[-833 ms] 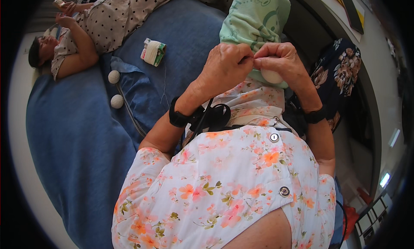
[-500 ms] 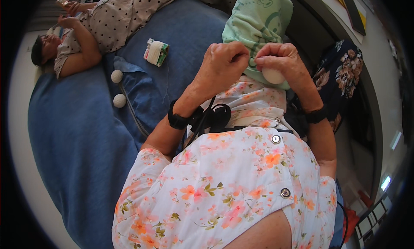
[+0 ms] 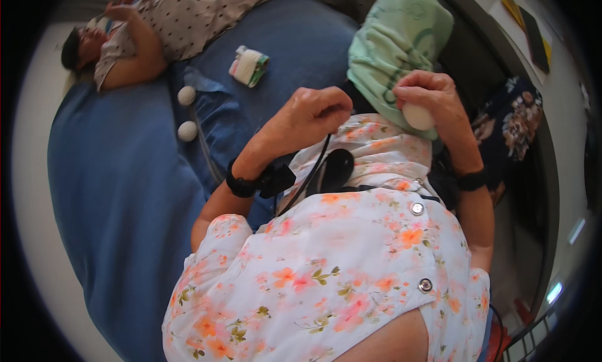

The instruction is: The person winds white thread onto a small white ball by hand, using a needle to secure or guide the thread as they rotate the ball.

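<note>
My right hand (image 3: pixel 437 97) is curled round a white ball (image 3: pixel 418 117), thumb and forefinger pinched together above it. It is over the light green cloth with printed figures (image 3: pixel 401 42) that covers my knee. To its left, my left hand (image 3: pixel 313 114) hangs in the air above my lap, fingers closed. Whatever is between those fingertips, if anything, is too small to make out. Two more white balls, one farther (image 3: pixel 187 95) and one nearer (image 3: pixel 187 131), lie on the blue cover left of my left hand. A small cream bundle with red and green ends (image 3: pixel 249 66) sits beyond them.
Another person (image 3: pixel 135 45) in dotted clothes lies at the far left of the blue bed (image 3: pixel 106 218). Dark flowered fabric (image 3: pixel 517 120) is at the right. A black cord (image 3: pixel 307 177) and a dark strap lie by my waist. A dark phone-like slab (image 3: pixel 535 41) rests far right.
My hands have drawn apart, the left one moving left and toward me. The right still holds the ball. The whole view has shifted slightly.
</note>
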A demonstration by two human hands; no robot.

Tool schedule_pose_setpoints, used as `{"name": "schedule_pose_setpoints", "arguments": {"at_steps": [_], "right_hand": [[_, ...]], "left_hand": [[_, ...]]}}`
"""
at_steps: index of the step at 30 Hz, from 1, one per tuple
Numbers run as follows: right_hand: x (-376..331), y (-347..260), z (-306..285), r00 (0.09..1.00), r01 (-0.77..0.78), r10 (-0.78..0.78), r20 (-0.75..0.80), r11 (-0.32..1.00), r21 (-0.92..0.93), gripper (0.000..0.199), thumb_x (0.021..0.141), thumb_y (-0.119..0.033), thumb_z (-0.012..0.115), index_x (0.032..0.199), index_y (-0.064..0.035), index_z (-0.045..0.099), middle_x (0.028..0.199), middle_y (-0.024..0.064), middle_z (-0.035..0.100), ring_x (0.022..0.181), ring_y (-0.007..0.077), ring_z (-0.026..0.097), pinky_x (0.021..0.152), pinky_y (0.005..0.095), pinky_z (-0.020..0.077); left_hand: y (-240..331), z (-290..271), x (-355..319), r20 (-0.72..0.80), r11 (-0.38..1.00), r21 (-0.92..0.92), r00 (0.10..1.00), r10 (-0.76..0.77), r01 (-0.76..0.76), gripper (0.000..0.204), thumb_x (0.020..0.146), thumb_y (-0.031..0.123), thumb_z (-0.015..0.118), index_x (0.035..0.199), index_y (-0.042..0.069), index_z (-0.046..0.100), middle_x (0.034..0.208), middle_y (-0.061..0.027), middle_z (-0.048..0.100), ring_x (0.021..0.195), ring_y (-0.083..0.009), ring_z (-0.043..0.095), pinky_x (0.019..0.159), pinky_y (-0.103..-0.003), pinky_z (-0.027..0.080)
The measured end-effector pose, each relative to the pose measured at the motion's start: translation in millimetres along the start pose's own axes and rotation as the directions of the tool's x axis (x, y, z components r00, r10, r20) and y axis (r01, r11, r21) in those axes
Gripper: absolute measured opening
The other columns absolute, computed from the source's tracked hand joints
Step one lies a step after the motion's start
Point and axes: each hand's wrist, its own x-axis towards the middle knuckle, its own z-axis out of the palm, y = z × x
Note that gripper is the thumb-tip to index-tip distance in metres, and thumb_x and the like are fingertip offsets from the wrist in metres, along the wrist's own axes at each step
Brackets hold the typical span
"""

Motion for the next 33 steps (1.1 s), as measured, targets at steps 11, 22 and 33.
{"name": "schedule_pose_setpoints", "arguments": {"at_steps": [11,22,33], "right_hand": [[-1,1,2,0.999,-0.052,0.052,0.005,0.999,0.004,0.011,0.081,-0.012,0.066,0.081,-0.0009,0.067,0.068,0.0008,0.063,0.063,0.0047,0.057,0.059,0.0171,0.0430],[2,5,1,0.998,-0.066,0.066,-0.005,0.998,-0.002,0.010,0.081,-0.011,0.066,0.084,-0.0011,0.067,0.069,0.0026,0.064,0.063,0.0063,0.058,0.061,0.0181,0.0439],[2,6,0,0.998,-0.061,0.061,-0.012,0.998,0.002,0.011,0.081,-0.012,0.066,0.084,-0.0016,0.067,0.069,0.0027,0.064,0.063,0.0064,0.057,0.061,0.0181,0.0437]], "left_hand": [[-8,-30,-119,0.304,0.796,0.004,0.758,-0.577,0.605,0.020,0.092,0.014,0.052,0.084,-0.002,0.060,0.057,-0.0071,0.060,0.046,-0.0108,0.056,0.044,-0.025,0.044],[-78,-17,-162,-0.014,0.534,-0.262,0.550,-0.835,0.804,0.032,0.085,0.028,0.063,0.066,0.002,0.060,0.049,-0.0026,0.053,0.041,-0.0085,0.048,0.037,-0.025,0.033],[-66,5,-150,-0.565,0.664,0.317,0.698,-0.441,0.677,0.018,0.071,0.016,0.062,0.074,-0.001,0.060,0.068,-0.0188,0.061,0.065,-0.0360,0.061,0.062,-0.044,0.049]]}}
